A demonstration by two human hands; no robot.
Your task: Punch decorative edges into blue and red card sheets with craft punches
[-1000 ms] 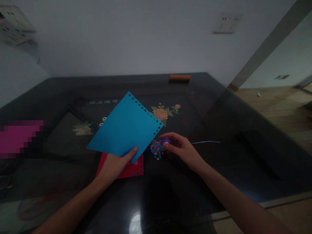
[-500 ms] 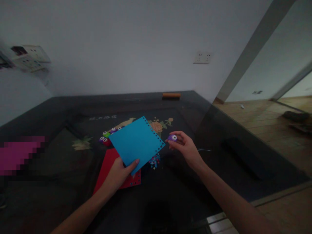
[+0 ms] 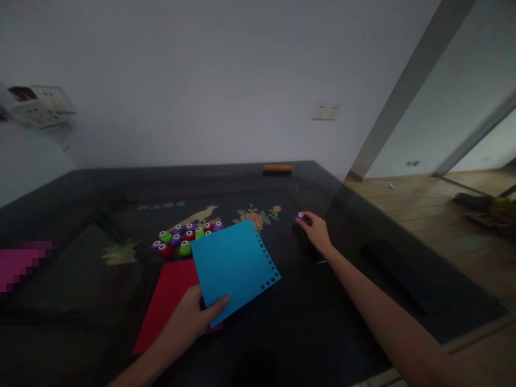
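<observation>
- Left hand has a square sheet of bright blue paper pinched by its near corner, thumb on top and fingers under it, so the sheet sits tilted up off the table.
- The blue sheet has a row of small punched holes along its right edge, running from about 12 o'clock down to 4 o'clock on the sheet.
- Under and at about 8 o'clock of the blue paper lies a flat red paper sheet, flat on the dark glossy table. The blue one covers its right part.
- Right hand is stretched out well away from the paper, at roughly 2 o'clock from the blue sheet. Its fingers are closed on a small purple round paper punch with a white top, right at the fingertips. Can't tell if the punch is touching the table or just above it.
- At about 11 o'clock of the blue sheet there's a cluster of little punches in purple, red and green, sitting close together on the table, just beyond the paper's far edge.
- The table has a painted bird-and-flower design under the gloss, between the cluster and the right hand.
- Far edge of the table, around 12 o'clock: a small orange bar-shaped object, too far away to make out what it is.
- White wall socket on the wall behind.
</observation>
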